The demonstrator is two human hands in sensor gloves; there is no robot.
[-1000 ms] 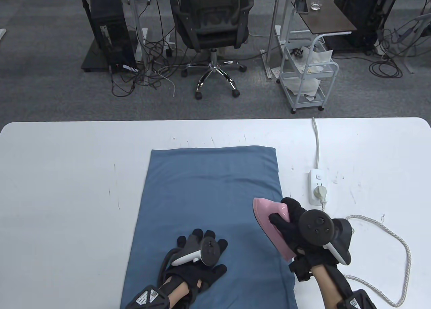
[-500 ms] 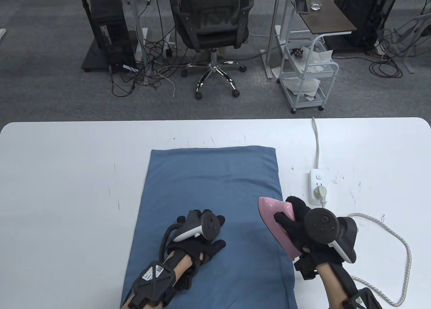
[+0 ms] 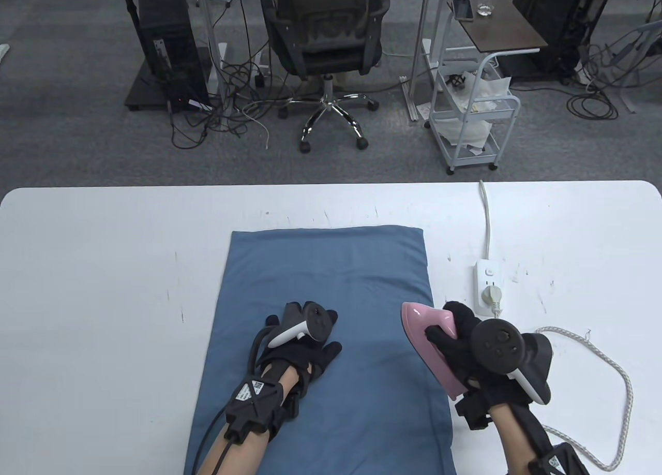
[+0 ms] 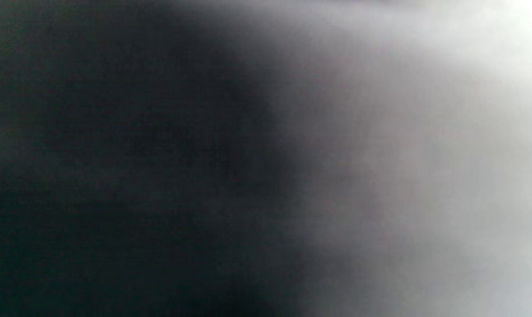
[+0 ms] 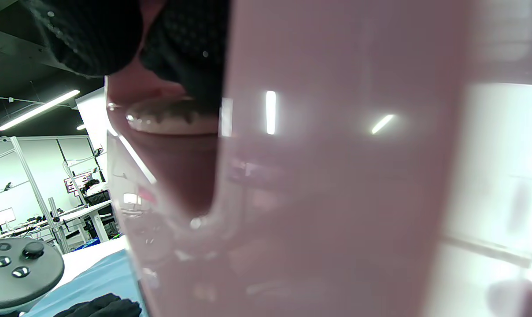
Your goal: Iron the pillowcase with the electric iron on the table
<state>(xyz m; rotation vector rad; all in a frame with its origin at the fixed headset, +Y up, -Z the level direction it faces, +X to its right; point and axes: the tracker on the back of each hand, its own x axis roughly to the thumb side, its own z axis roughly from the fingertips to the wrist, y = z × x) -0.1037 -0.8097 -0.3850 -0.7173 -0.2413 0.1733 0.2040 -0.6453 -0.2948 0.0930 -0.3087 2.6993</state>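
A blue pillowcase (image 3: pixel 326 288) lies flat on the white table (image 3: pixel 103 268). My left hand (image 3: pixel 305 343) rests palm down on its near middle, fingers spread. My right hand (image 3: pixel 457 340) grips the handle of a pink electric iron (image 3: pixel 426 340) that sits on the pillowcase's right edge, nose pointing away from me. In the right wrist view the iron's pink body (image 5: pixel 336 176) fills most of the frame, with my gloved fingers (image 5: pixel 116 35) at the top and the pillowcase (image 5: pixel 94 281) at the lower left. The left wrist view is a dark blur.
A white power strip (image 3: pixel 487 283) with the iron's plug lies right of the pillowcase. The iron's braided cord (image 3: pixel 615 382) loops across the table at the right. Beyond the far edge stand an office chair (image 3: pixel 326 45) and a white cart (image 3: pixel 473 118).
My left hand has slid forward along the pillowcase, away from me. The iron and my right hand have shifted slightly to the right.
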